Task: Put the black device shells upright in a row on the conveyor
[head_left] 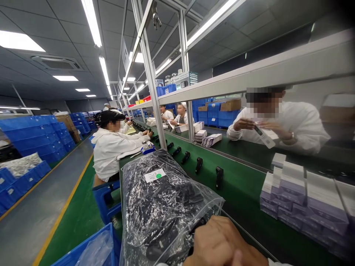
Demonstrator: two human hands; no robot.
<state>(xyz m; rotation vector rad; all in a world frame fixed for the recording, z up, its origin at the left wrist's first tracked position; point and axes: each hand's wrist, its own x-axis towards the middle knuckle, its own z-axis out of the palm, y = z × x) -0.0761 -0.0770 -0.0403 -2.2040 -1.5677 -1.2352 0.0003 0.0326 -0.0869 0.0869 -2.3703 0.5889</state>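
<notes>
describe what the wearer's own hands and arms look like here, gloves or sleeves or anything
Only the hands show, at the bottom edge, close together and partly cut off. They are bare, with no gloves, rings or watch in view. A sliver of white sleeve edges the wrist. The arms are out of frame.

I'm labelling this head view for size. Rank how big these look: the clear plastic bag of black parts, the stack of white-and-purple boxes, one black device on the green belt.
1. Clear plastic bag of black parts, though nearest the camera.
2. Stack of white-and-purple boxes.
3. Black device on the green belt.
</notes>
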